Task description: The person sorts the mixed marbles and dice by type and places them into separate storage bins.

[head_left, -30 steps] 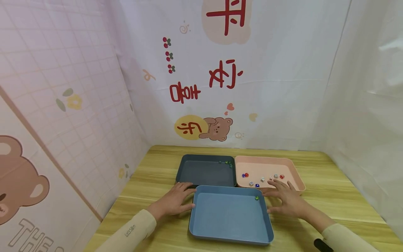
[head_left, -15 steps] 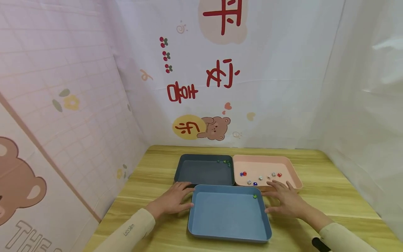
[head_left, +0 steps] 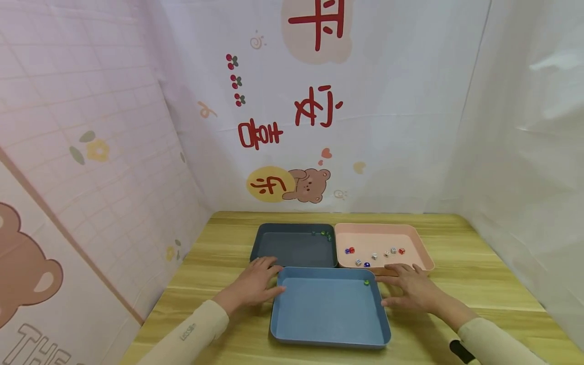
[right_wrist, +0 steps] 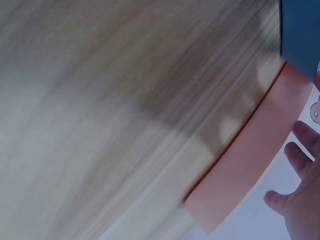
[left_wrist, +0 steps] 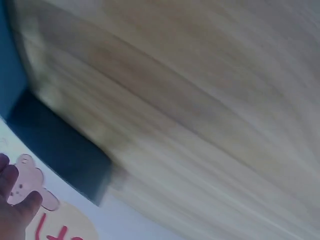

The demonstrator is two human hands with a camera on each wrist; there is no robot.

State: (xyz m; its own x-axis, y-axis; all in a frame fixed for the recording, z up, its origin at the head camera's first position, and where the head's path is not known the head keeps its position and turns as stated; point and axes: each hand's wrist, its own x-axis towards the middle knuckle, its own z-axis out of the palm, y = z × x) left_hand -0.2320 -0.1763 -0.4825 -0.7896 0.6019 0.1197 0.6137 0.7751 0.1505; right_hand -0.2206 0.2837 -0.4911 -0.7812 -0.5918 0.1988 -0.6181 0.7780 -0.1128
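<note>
A light blue tray [head_left: 328, 312] lies between my hands in the head view, with one small green piece [head_left: 366, 282] in its far right corner. My left hand [head_left: 251, 285] is at its far left corner, fingers extended and spread, the thumb overlapping the left rim. On the other side, my right hand [head_left: 414, 290] has its fingers spread loosely, tips right at the far right corner and the right wall. In the left wrist view, part of my left hand [left_wrist: 12, 217] shows at the bottom left. My right hand [right_wrist: 302, 195] appears at the right wrist view's edge, fingers apart.
Behind, a dark blue-grey tray [head_left: 287, 248] holds several small green pieces [head_left: 324, 233]. Beside it stands a pink tray [head_left: 378, 233] with white dice [head_left: 374, 256], red dice [head_left: 401, 251] and blue dice [head_left: 367, 265]. A printed white cloth [head_left: 388, 126] surrounds the wooden table [head_left: 205, 263].
The head view has turned slightly, so everything sits further left in it. My left hand has lifted a little and its thumb has come over the tray's rim. My right hand has barely moved.
</note>
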